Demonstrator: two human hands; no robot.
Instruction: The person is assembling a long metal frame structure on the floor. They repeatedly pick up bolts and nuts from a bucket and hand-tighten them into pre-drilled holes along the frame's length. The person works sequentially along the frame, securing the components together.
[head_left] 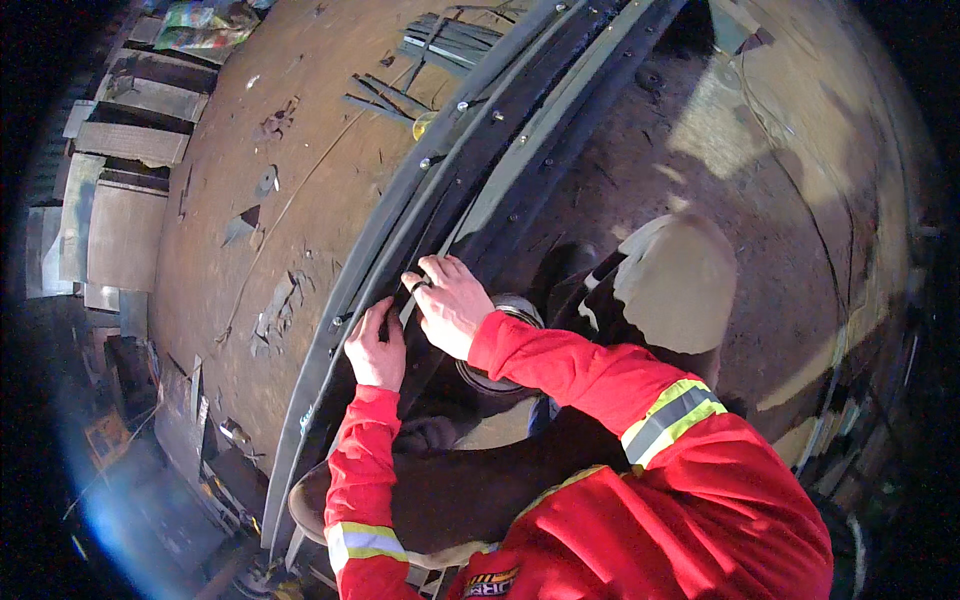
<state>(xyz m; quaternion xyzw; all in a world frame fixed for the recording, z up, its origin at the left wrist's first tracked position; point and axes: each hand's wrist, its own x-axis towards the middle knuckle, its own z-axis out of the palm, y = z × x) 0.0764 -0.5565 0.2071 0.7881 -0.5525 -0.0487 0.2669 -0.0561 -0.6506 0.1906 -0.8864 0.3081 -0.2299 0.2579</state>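
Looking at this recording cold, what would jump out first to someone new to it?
Probably the bright red sleeves with pale reflective bands, rising from the lower edge. They lead to the left hand and right hand, close together near the centre at long, dark bolted rails that cross the view diagonally. Flat rectangular panels line the far left.

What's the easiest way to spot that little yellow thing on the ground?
Find the long dark frame slanting from lower left to top centre, then follow its left edge upward past both bolts. Just left of it lies a small bunch of dark strips. At their frame end sits the yellow thing, rounded and bright where the strips are straight and dark.
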